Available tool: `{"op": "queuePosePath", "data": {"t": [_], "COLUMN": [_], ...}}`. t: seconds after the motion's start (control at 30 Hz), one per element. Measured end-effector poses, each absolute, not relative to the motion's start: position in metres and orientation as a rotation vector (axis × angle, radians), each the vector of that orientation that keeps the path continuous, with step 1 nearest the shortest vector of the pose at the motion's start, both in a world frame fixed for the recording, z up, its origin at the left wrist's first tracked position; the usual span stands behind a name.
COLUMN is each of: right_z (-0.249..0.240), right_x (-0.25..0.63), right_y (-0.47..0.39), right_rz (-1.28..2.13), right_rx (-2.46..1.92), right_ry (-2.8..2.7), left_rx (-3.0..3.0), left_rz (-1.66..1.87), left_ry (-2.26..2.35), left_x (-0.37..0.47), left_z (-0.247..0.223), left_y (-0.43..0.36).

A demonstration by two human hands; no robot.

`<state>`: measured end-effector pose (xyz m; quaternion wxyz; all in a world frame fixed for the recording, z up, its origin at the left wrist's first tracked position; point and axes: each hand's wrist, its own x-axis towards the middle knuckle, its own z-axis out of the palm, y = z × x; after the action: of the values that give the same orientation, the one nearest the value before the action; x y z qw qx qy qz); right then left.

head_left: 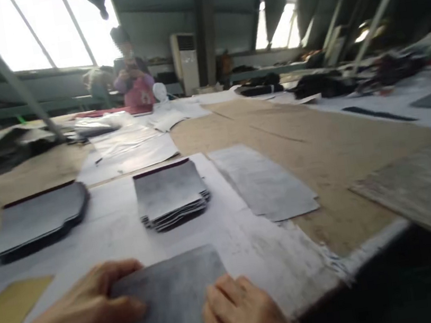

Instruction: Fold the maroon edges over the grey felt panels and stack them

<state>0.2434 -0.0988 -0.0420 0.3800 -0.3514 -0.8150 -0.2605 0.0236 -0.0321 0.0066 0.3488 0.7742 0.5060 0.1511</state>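
Grey panel [174, 295] before the middle stack [169, 192], left hand [114, 298] gripping its edge, thumb on top, right hand's [240, 313] fingers curled at its side, grip unclear.

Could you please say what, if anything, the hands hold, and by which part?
A grey piece: left hand at its left edge, right hand at its right.

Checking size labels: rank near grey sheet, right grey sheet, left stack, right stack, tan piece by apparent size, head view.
1. Near grey sheet, though partly covered, cut off and closest
2. Left stack and right grey sheet: too alike to rank
3. Right stack
4. Tan piece
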Motion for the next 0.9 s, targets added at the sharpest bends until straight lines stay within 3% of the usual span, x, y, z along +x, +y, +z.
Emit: {"op": "queuePosePath", "data": {"t": [0.1, 0.27, 0.63, 0.9], "right_z": [-0.04, -0.043, -0.05, -0.065], "right_x": [0.235, 0.226, 0.226, 0.212], "right_y": [-0.105, -0.113, -0.114, -0.114], "right_rz": [-0.613, -0.693, -0.684, -0.807], "right_rx": [-0.879, -0.9, -0.981, -1.066], "right_ry": [-2.104, -2.109, -2.028, -1.89], "left_rx": [1.852, 2.211, 2.227, 2.787], "left_rz": [-0.007, -0.028, 0.699, 1.127], "left_ry": [1.248, 1.392, 1.264, 1.083], "left_x": [0.027, 0.07, 0.103, 0.099], "left_z": [0.033, 0.042, -0.007, -0.026], "left_y": [-0.021, -0.01, -0.029, -0.045]}}
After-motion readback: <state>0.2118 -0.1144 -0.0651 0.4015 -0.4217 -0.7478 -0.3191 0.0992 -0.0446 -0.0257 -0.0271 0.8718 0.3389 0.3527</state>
